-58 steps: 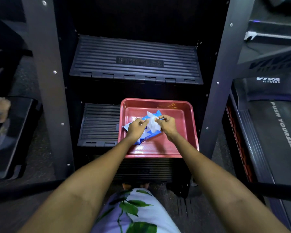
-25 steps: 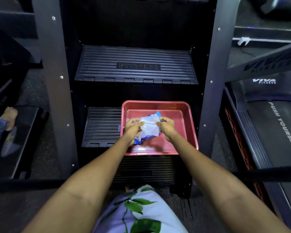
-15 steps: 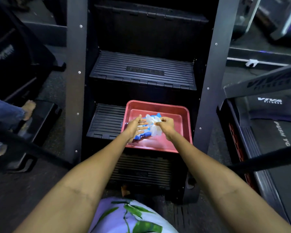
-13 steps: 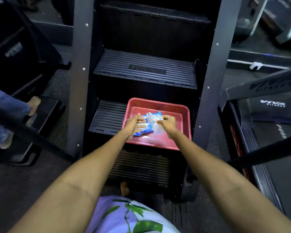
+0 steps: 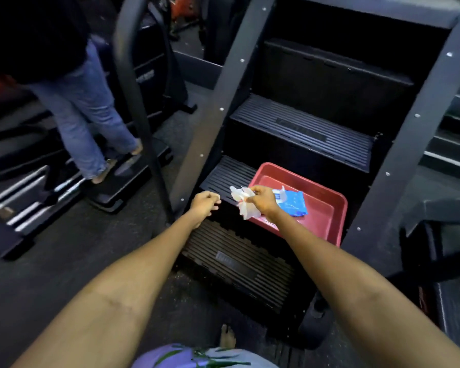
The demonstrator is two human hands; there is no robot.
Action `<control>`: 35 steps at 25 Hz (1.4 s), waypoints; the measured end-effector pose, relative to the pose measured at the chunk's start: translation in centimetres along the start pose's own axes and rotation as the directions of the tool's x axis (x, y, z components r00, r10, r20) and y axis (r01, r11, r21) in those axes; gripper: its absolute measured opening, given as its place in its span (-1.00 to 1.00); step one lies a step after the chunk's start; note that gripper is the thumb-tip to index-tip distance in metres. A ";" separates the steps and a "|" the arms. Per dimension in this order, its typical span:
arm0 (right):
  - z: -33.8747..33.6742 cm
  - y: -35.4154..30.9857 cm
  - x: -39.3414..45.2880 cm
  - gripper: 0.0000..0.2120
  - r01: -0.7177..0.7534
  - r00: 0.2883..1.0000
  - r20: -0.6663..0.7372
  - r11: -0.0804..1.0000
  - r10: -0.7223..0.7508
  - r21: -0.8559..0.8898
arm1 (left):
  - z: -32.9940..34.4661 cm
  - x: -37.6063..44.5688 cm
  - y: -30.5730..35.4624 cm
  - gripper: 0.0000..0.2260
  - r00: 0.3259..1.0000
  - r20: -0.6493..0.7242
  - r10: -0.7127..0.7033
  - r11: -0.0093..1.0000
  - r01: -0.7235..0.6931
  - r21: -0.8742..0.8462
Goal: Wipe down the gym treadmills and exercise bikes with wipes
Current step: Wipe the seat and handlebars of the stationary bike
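— Which step is this?

— Fetching a wipe, I'd say — the cleaning itself looks not yet begun. The right hand (image 5: 263,204) pinches a crumpled white wipe (image 5: 243,204) between thumb and fingertips, held above the front-left corner of the red tray (image 5: 327,208).

— And the other hand?

— The left hand (image 5: 203,204) hangs just beside the wipe, to its left, fingers loosely curled and holding nothing; it does not touch the wipe.

— Where's the pack?

— The blue wipes pack (image 5: 292,205) lies in the tray, just behind the right hand, near the tray's left edge. The tray sits on the middle step (image 5: 223,173) of the stair machine, toward that step's right end.

— What next?

— Probably spreading the wipe flat with both hands, then turning to a treadmill or bike surface and pressing it down. The wipe is limp and bunched, so it needs opening out first.
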State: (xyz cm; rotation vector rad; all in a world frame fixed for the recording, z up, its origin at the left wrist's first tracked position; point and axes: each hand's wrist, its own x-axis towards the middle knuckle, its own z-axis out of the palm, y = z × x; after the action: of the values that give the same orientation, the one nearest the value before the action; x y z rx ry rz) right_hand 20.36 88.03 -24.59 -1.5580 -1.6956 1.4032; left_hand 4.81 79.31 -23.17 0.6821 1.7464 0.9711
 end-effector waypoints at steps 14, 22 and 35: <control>28.1 -10.2 -12.6 -0.86 0.302 0.864 0.454 0.945 -0.218 -0.121 | -28.3 -15.5 -14.2 -0.97 0.883 -0.465 -0.066 0.993 0.014 -0.114; 46.3 -14.1 -22.3 -0.86 0.449 0.674 0.691 0.888 -0.262 -0.101 | -42.1 -27.5 -23.7 -0.96 0.714 -0.678 -0.176 0.972 0.016 -0.235; 73.7 -25.0 -28.4 -0.87 0.594 0.348 0.880 0.802 -0.324 0.060 | -63.3 -33.3 -31.9 -0.94 0.436 -0.850 -0.296 0.946 0.009 -0.325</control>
State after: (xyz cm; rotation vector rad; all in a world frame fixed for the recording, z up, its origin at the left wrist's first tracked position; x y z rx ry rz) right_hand -45.81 38.29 -22.81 -0.1995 -2.7244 1.7761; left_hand -42.79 17.14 -21.94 -0.3159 2.4391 1.5741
